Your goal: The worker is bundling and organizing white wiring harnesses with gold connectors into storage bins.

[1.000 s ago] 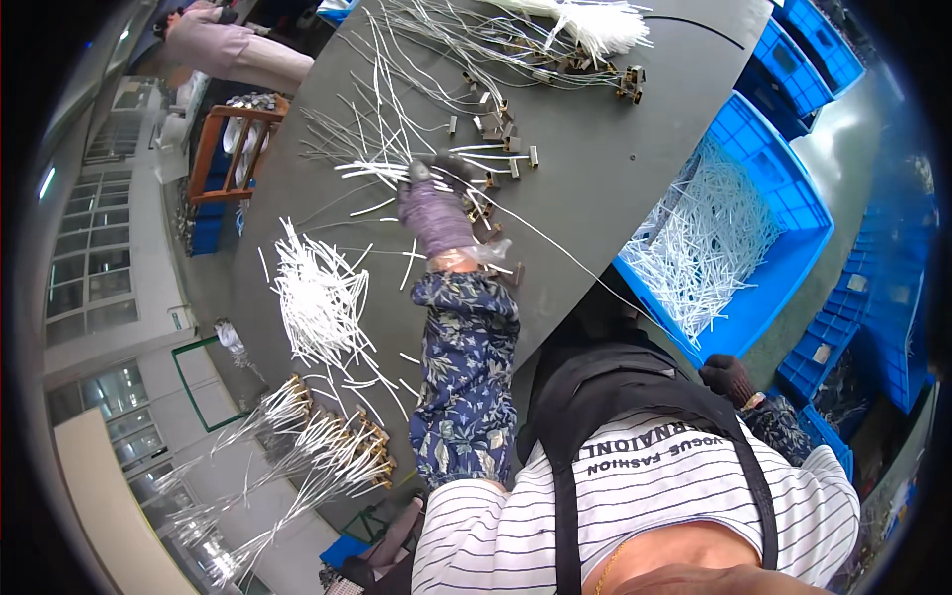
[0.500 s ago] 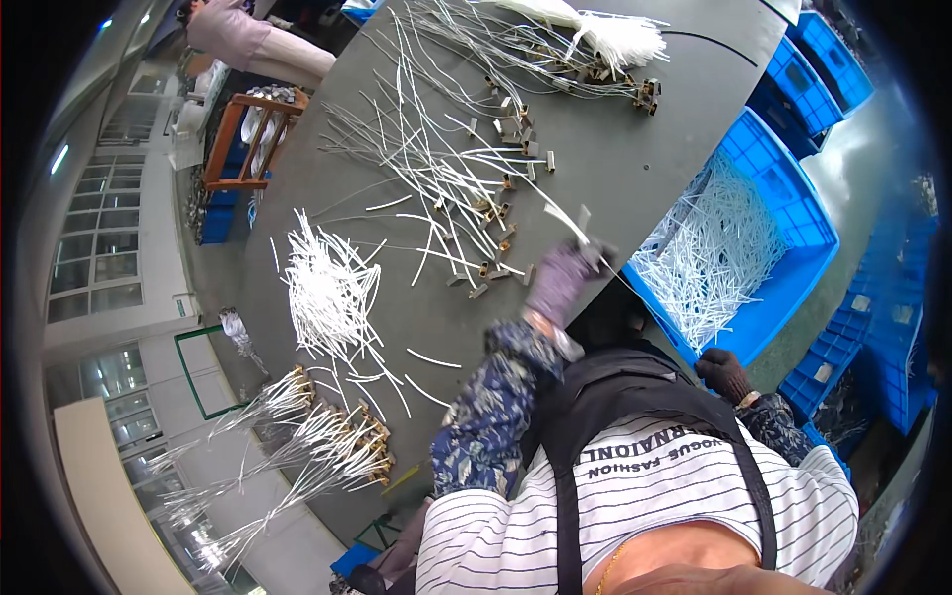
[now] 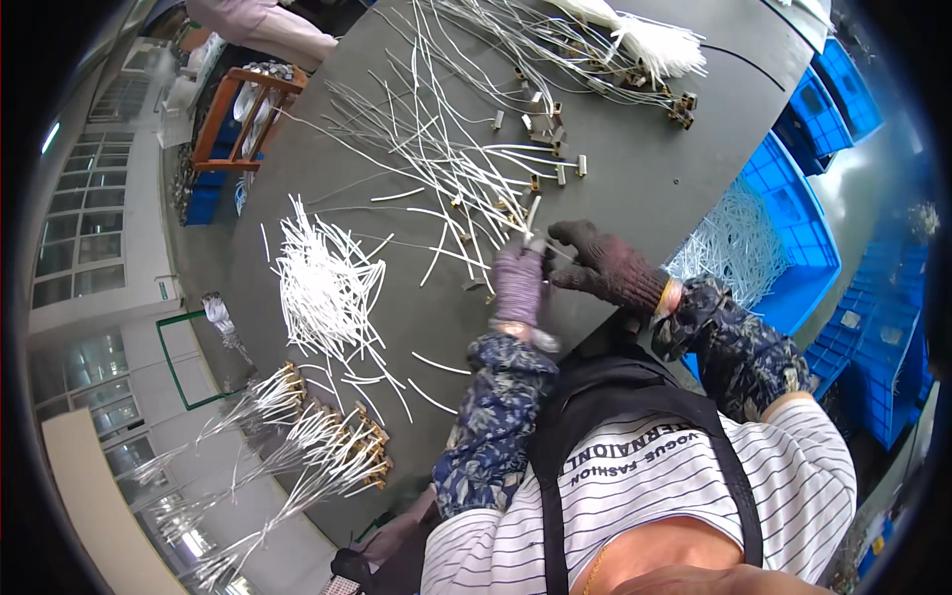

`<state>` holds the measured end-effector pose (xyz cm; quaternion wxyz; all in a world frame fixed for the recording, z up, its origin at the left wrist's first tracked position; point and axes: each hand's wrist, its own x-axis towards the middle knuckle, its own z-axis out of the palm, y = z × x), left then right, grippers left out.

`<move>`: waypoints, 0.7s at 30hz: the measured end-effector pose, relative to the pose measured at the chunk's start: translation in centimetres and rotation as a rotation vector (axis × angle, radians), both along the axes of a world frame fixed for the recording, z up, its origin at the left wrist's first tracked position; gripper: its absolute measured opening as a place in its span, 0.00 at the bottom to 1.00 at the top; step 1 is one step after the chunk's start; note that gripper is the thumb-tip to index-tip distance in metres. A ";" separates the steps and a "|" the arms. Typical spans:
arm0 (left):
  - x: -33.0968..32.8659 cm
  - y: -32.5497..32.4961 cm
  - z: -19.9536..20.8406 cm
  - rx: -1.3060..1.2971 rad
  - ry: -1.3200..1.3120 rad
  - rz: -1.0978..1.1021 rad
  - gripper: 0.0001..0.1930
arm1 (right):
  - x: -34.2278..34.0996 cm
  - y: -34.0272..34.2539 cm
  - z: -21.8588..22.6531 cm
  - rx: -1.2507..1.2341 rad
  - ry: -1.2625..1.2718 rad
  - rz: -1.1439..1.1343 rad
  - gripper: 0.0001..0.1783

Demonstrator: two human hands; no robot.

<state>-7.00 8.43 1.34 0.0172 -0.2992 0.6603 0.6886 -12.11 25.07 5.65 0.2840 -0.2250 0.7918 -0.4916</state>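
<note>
My left hand (image 3: 520, 283), in a purple glove, is closed near the table's front edge. A wire piece with a short white sleeve (image 3: 534, 212) sticks up from its fingertips; its lower part is hidden by the glove. My right hand (image 3: 617, 268), in a dark brown glove, is just right of it, thumb and forefinger apart and pointing at the left fingertips. A small pale bit shows between the two hands, too blurred to name. Beyond them lies a loose spread of wires with white sleeves (image 3: 446, 149) and small metal terminals (image 3: 560, 176).
A pile of cut white sleeves (image 3: 322, 288) lies at left on the grey table (image 3: 635, 149). Nearer are bundled wires with brass-coloured ends (image 3: 337, 441). A blue crate (image 3: 818, 253) of white strands stands at right. Another person (image 3: 273, 30) is at the far left.
My left hand has moved left and back from the crate side with the wire piece. My right hand has risen from beside the crate to meet it over the table.
</note>
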 end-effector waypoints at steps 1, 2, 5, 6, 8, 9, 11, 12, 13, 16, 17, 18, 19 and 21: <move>0.0 -1.5 -0.4 0.013 0.048 0.064 0.13 | -1.3 -0.8 0.3 0.020 -0.006 0.063 0.36; -0.1 -3.9 -0.3 -0.131 -0.039 -0.018 0.14 | -2.7 -1.8 0.3 0.138 0.219 0.038 0.34; 0.2 -8.2 0.3 -0.030 -0.235 0.072 0.14 | -9.5 -6.4 -1.2 0.067 0.350 -0.102 0.32; 0.4 -8.8 0.6 0.032 -0.229 0.049 0.14 | -12.0 -8.2 -2.1 0.040 0.541 -0.098 0.30; 1.0 -9.1 1.2 0.044 -0.193 0.098 0.15 | -16.6 -12.0 -4.1 0.114 0.809 -0.086 0.25; 1.2 -8.9 1.5 0.099 -0.160 0.072 0.16 | -18.4 -13.5 -4.9 0.137 0.954 -0.097 0.22; 1.4 -8.3 2.0 0.066 -0.141 0.119 0.16 | -20.9 -15.2 -5.4 0.358 0.995 0.066 0.14; 1.2 -8.1 2.2 0.058 -0.187 0.162 0.16 | -21.4 -15.3 -5.2 0.326 0.883 0.016 0.13; 0.8 -7.9 2.5 0.079 -0.133 0.126 0.16 | -21.2 -14.9 -4.7 0.331 0.883 0.001 0.13; -1.4 -7.4 3.0 0.186 0.026 0.326 0.19 | -17.6 -10.8 -2.9 0.300 0.738 0.139 0.11; -2.6 -6.8 3.0 0.253 0.135 0.298 0.23 | -15.1 -8.9 -2.6 0.194 0.682 0.165 0.12; -3.5 -6.1 3.0 0.353 0.153 0.178 0.21 | -12.7 -6.6 -2.6 0.030 0.685 0.156 0.15; -4.6 -4.8 2.9 0.556 0.262 0.172 0.15 | -9.1 -4.5 -2.9 -0.083 0.400 0.103 0.15; -5.9 -2.1 2.5 0.704 0.166 0.228 0.13 | -2.7 1.6 -3.7 -0.217 -0.375 0.247 0.10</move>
